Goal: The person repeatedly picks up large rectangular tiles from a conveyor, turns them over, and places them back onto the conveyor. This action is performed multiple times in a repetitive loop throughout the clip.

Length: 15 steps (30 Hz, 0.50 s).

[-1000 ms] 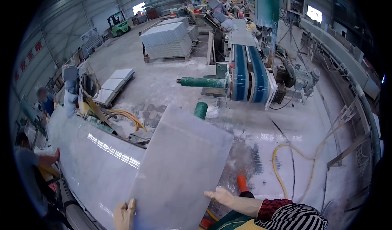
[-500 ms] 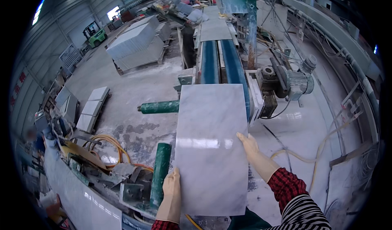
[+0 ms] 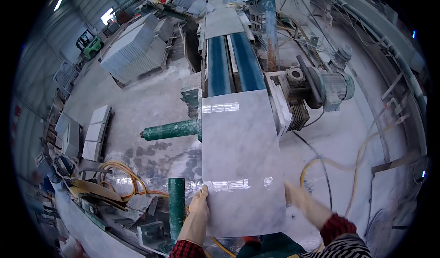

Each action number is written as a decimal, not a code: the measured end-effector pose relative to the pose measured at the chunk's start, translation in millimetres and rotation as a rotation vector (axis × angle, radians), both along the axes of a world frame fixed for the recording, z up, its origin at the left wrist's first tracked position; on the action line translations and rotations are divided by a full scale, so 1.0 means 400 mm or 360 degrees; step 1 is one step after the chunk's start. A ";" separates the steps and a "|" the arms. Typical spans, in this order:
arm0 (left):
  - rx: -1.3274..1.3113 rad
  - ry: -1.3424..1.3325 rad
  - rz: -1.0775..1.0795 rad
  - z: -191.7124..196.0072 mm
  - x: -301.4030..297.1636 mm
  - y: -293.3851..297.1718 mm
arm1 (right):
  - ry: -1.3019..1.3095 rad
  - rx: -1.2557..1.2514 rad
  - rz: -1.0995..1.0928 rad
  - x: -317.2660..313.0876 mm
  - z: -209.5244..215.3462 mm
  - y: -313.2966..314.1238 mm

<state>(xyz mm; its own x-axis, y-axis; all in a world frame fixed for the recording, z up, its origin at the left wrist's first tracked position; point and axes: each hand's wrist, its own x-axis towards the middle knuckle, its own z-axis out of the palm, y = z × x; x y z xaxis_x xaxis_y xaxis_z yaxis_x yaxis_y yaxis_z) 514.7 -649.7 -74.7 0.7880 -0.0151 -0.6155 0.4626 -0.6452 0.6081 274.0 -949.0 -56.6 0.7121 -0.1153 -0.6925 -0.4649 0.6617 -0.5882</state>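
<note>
Polished marble slab (image 3: 243,157), pale grey, held between the two hands, its long sides running away from them. Its left edge is gripped by the left hand (image 3: 197,214), thumb at the face, other fingers mostly hidden: clamped on the slab. Right hand (image 3: 308,206) is placed at the opposite edge, motion-blurred, fingertips unclear; whether it is clamped or merely set alongside cannot be told. Both wrists covered by red-and-black checked cuffs (image 3: 338,227).

Straight ahead of the hands: near part of a twin-belt conveyor (image 3: 247,61), blue belts, overlapped in view by the slab's far end; contact cannot be made out. Farther along, the belts are covered by a flat pale sheet (image 3: 224,22).

Just left of the left hand: a green cylinder (image 3: 177,207). Ahead of that hand, a second green cylinder (image 3: 169,130), set crosswise. Farther left, orange hoses (image 3: 133,178) lie coiled. Well ahead and left, stone slabs (image 3: 133,52) are stacked.

Ahead and right of the right hand: a grey motor (image 3: 337,91). Nearer that hand, a yellow hose (image 3: 302,174) is looped.
</note>
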 end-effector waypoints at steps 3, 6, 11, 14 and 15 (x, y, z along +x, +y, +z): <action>-0.0061 0.0130 0.0024 0.003 0.009 -0.004 | 0.0380 0.0204 -0.0265 -0.163 0.044 0.204; -0.0416 0.0314 -0.0019 -0.026 0.021 0.016 | 0.0299 0.0027 -0.0692 -0.262 -0.122 0.307; -0.1202 0.0883 -0.0123 0.054 -0.048 0.151 | 0.0489 -0.0240 -0.0828 -0.212 -0.031 0.308; -0.1138 0.1053 0.0109 0.108 -0.194 0.255 | 0.0566 -0.0425 -0.0811 -0.173 0.052 0.316; -0.1279 0.0998 0.0193 0.137 -0.240 0.261 | 0.0559 -0.0500 -0.0811 -0.151 0.081 0.326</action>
<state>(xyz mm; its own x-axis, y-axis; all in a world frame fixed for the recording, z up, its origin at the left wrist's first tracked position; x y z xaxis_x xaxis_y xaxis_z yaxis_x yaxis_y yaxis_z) 418.7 -545.2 -20.0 0.3518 -0.5463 -0.7601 0.8810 -0.0813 0.4662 213.7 -818.5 -24.3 0.2555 -0.6088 -0.7511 -0.3393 0.6710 -0.6593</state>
